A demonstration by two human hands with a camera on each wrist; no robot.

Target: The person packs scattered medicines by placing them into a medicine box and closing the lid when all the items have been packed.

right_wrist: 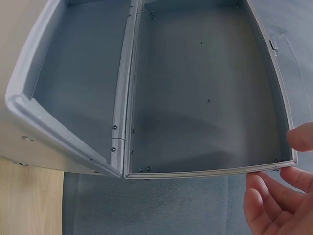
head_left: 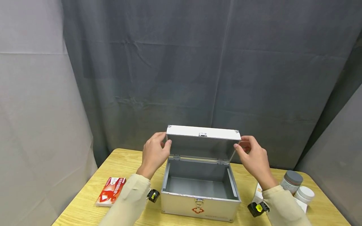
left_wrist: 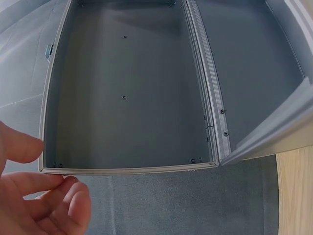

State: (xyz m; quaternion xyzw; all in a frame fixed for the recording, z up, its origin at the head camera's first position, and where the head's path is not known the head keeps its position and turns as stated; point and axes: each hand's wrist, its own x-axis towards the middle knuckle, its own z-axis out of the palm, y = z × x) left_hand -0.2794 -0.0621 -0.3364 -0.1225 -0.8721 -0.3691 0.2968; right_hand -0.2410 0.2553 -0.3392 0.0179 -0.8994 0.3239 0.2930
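Note:
A cream and silver first-aid case (head_left: 178,205) with a red cross emblem stands on the table, its lid (head_left: 186,130) raised at the back. Grey lining shows inside, and nothing lies in it. At the lid's left front corner, my left hand (head_left: 155,153) pinches the rim, thumb on the edge and fingers outside. My right hand (head_left: 254,160) holds the opposite corner in the same way. The left wrist view shows the left thumb (left_wrist: 22,146) against the lid's rim. In the right wrist view, curled right fingers (right_wrist: 271,198) lie under the lid's side.
Left of the case, a red and white box (head_left: 111,191) lies on the wooden table (head_left: 127,157). On the right are a grey-capped bottle (head_left: 291,182), a white bottle (head_left: 304,194) and a white box (head_left: 258,194), partly behind the right forearm. A grey curtain (head_left: 175,78) hangs behind.

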